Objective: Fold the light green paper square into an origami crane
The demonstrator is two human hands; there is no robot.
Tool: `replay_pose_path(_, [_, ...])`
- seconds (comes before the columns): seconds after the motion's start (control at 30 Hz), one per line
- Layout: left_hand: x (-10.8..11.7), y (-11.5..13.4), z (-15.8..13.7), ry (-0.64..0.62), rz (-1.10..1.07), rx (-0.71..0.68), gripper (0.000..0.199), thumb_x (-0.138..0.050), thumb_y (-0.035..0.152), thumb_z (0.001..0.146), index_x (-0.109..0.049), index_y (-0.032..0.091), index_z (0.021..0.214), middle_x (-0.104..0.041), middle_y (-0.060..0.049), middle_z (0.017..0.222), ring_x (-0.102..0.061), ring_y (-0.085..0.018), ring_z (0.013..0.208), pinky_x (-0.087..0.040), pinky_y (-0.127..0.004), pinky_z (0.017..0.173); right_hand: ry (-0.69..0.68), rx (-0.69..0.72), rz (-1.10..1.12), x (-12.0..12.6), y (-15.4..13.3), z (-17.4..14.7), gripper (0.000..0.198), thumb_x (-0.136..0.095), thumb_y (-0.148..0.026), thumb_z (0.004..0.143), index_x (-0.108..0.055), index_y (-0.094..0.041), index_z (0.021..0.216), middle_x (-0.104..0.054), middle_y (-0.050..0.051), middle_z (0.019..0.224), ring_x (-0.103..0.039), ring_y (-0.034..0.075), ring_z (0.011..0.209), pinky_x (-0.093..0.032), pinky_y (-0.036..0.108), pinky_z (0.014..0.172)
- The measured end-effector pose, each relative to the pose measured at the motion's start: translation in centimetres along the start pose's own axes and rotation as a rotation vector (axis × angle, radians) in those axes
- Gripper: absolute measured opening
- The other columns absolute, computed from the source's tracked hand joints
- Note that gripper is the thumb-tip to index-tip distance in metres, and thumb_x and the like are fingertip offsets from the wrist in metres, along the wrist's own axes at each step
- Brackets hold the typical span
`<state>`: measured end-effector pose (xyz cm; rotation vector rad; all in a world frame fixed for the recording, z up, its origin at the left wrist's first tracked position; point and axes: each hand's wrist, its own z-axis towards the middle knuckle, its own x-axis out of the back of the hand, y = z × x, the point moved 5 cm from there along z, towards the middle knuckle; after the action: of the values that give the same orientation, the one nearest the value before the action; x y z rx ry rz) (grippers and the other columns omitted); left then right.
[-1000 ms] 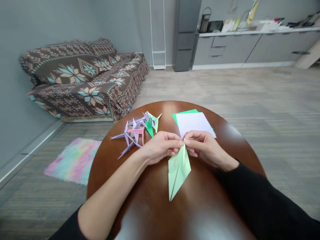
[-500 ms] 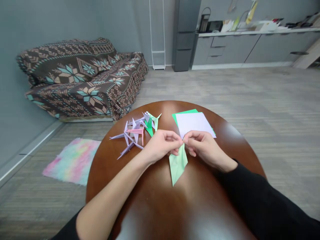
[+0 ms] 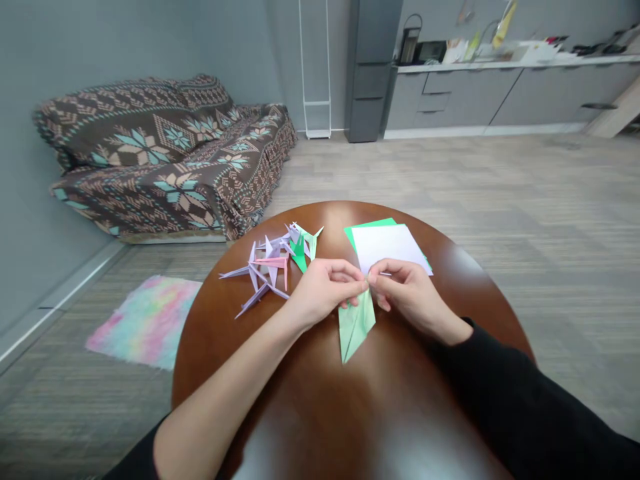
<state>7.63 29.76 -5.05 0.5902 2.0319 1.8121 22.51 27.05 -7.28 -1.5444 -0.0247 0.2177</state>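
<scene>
Between my hands hangs a folded piece of light green origami paper [image 3: 357,327], its pointed end downward over the table. My left hand [image 3: 330,290] pinches its top edge between thumb and fingers. Close against it, my right hand [image 3: 405,290] pinches the top corner from the other side. The fingertips of both hands nearly meet and hide the upper end of the paper. Behind the hands lies a stack of square paper sheets [image 3: 387,247], a pale lilac one over green. Left of them stand several folded paper cranes [image 3: 270,260], in lilac, pink and green.
The round brown wooden table [image 3: 310,400] has a curved edge around me. A patterned covered sofa [image 3: 165,160] and a fluffy pastel rug [image 3: 145,323] are to the left. Grey kitchen cabinets [image 3: 460,100] and a grey fridge [image 3: 373,73] stand at the back.
The lower tip of the green paper has risen slightly and the paper has tilted a little, showing its fold line differently. Both hands stay almost in place, still pinching.
</scene>
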Motion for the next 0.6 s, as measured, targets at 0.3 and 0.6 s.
replay_pose_path(0.3, [-0.4,0.4,-0.2,0.016,-0.064,-0.057,0.031,-0.074,0.008,0.064,-0.048,0.019,0.077,-0.066,0.004,0.061,-0.058,-0.008,0.05,-0.045,-0.018,0.051,-0.01,-0.062,0.102,-0.2,0.2,-0.1,0.011,-0.077,-0.024,0.078,-0.069,-0.017,0.073,-0.059,-0.003,0.06,-0.044,0.006,0.045,-0.028,0.023,0.046])
replay_pose_path(0.6, [-0.2,0.1,-0.1,0.049,-0.044,-0.039,0.024,-0.074,0.006,0.064,-0.057,0.016,0.078,-0.064,0.003,0.057,-0.058,-0.008,0.049,-0.046,-0.019,0.053,0.232,-0.077,0.277,-0.1,0.4,0.1,0.018,-0.078,-0.029,0.074,-0.065,-0.017,0.069,-0.046,-0.006,0.05,-0.035,0.005,0.044,-0.022,0.019,0.039])
